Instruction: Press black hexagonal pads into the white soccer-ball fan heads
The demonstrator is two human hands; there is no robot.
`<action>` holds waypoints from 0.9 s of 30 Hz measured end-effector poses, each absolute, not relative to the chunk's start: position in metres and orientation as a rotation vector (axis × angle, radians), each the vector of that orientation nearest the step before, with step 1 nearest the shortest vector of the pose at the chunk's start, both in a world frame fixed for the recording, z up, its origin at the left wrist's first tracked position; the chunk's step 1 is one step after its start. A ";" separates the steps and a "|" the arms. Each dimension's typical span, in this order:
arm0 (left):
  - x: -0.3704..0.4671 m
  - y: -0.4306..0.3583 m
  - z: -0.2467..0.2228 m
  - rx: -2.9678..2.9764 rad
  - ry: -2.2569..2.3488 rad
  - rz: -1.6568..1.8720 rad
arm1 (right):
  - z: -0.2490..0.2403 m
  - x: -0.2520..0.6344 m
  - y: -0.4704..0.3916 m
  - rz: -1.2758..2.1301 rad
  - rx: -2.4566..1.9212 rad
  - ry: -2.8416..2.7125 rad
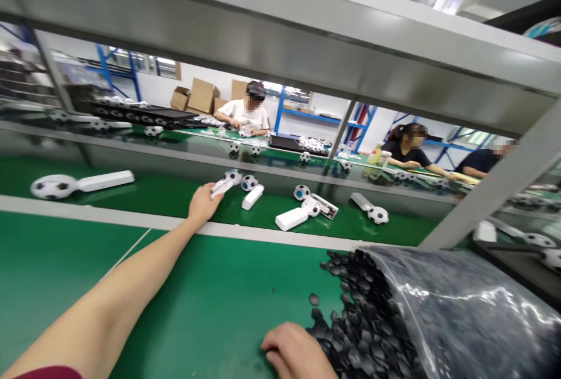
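My left hand reaches forward to the recessed green strip. Its fingers are closed around the white handle of a soccer-ball-patterned piece, whose round black-and-white head points away from me. Just right of it lies a similar soccer-ball piece with a white handle. Low in the view, my right hand rests at the left edge of a heap of small black pentagon pieces. Its fingers are curled and close together, and whatever may be between them is hidden.
More soccer-ball pieces lie along the strip, some overlapping. A clear plastic bag spills the black pieces at right. A pale ledge edges the strip; a grey post and overhead beam frame it. Several people sit beyond.
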State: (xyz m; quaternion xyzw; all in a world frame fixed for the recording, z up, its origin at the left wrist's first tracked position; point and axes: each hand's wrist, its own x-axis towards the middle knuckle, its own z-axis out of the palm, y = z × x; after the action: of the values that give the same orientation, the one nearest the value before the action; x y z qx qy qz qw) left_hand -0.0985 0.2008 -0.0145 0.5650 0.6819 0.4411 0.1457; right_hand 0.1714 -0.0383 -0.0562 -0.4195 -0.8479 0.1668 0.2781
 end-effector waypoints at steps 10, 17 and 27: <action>-0.075 -0.003 -0.006 0.977 1.131 1.084 | -0.031 0.174 -0.048 0.700 -1.131 -1.988; -0.085 -0.055 -0.002 0.835 1.136 0.729 | -0.023 0.175 -0.050 0.748 -1.167 -1.803; -0.091 -0.024 -0.005 1.848 2.036 0.510 | -0.027 0.175 -0.041 0.985 -1.099 -1.617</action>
State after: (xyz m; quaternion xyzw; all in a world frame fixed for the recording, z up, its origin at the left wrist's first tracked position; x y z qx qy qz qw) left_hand -0.0907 -0.0241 -0.0047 0.6509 0.7174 0.1797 0.1716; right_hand 0.1750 -0.0407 -0.0270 -0.4460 -0.6566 0.3997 0.4584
